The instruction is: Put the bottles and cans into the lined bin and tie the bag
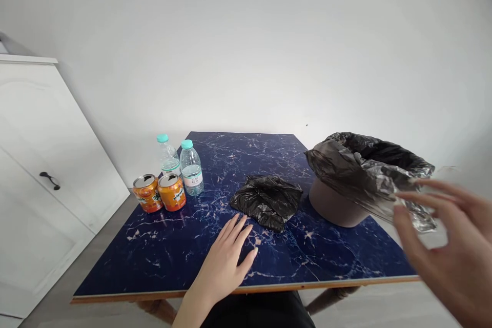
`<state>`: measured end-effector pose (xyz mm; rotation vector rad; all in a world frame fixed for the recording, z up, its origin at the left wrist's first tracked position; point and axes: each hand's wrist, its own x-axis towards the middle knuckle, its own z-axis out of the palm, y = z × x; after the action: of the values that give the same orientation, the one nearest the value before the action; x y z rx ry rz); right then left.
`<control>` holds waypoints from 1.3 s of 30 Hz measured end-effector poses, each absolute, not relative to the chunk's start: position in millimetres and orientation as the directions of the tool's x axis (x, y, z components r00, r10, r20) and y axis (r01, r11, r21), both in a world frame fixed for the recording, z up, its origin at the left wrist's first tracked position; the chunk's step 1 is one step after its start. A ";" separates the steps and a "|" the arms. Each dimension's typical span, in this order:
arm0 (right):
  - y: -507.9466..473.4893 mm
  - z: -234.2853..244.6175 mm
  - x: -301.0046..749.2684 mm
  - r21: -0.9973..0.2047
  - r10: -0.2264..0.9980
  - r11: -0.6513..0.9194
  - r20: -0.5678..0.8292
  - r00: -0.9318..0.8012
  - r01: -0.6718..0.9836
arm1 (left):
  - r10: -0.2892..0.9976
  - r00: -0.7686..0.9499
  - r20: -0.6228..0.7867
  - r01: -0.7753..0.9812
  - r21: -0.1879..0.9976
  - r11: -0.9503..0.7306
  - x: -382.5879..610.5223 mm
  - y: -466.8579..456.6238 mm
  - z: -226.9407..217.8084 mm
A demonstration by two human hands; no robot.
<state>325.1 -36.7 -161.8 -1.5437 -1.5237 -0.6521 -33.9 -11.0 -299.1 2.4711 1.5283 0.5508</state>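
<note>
Just beyond the left hand's (pixel 226 259) fingertips lies a crumpled black bag (pixel 265 200), spread loosely on the table (pixel 246 148); whether a fingertip touches its near edge, I cannot tell. That hand rests palm down on the dark blue, white-veined top, fingers stretched out and slightly parted, thumb held away from them – nothing in its grasp.

Well to its right, the right hand (pixel 465 241) is raised beside the bin (pixel 334 205), at the near side of the black liner (pixel 334 164). Its fingers are bent, and the tips of thumb and forefinger come close together over the thin plastic – whether they pinch it, I cannot tell. Left of this hand, the liner covers the bin's rim and hangs down its outside in loose folds; the bin itself stands on the table, right of the bag.

Ahead and to the left of the left hand, two orange cans stand upright side by side, the nearer one (pixel 172 197) just left of a bottle (pixel 192 177) with a teal cap. Behind the cans stands a second bottle (pixel 168 156), capped alike. Farther left of that hand is a white cupboard (pixel 54 133) with a dark handle (pixel 49 180).
</note>
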 end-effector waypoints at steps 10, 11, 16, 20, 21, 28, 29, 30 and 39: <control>-3.1 -299.2 176.6 -0.147 0.825 0.471 0.424 -0.374 0.870 | 0.868 0.415 0.273 0.808 0.328 -0.490 -35.2 -9.1 -302.9; 7.3 -306.9 171.2 -0.147 0.836 0.461 0.402 -0.373 0.875 | 0.867 0.417 0.273 0.808 0.326 -0.492 -35.1 -9.3 -302.4; 63.3 -323.9 175.8 -0.135 0.895 0.377 0.309 -0.323 0.916 | 0.879 0.400 0.260 0.824 0.318 -0.469 -33.5 -10.1 -297.2; 115.5 -328.8 203.0 -0.142 0.928 0.288 0.287 -0.239 0.947 | 0.886 0.395 0.243 0.827 0.325 -0.458 -33.6 -10.6 -295.7; 128.1 -328.9 209.8 -0.145 0.934 0.265 0.282 -0.217 0.953 | 0.884 0.394 0.252 0.823 0.332 -0.462 -33.9 -10.6 -296.0; 167.1 -320.8 219.3 -0.161 0.934 0.112 0.355 -0.048 0.981 | 0.890 0.379 0.256 0.817 0.359 -0.451 -33.8 -11.1 -293.6; 166.3 -320.3 214.8 -0.164 0.929 0.114 0.366 -0.047 0.980 | 0.891 0.379 0.249 0.819 0.359 -0.448 -33.4 -11.2 -292.4; 165.3 -320.4 209.6 -0.167 0.927 0.122 0.373 -0.052 0.978 | 0.893 0.380 0.240 0.821 0.358 -0.445 -32.9 -11.2 -291.2; 191.3 -338.0 191.4 -0.245 0.956 0.087 0.293 -0.011 0.966 | 0.910 0.382 0.162 0.845 0.337 -0.415 -33.1 -10.4 -289.5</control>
<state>191.4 191.3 -338.0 -1.8946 -1.9938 -0.0345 -33.1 -10.4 -289.5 2.4406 1.5717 0.4795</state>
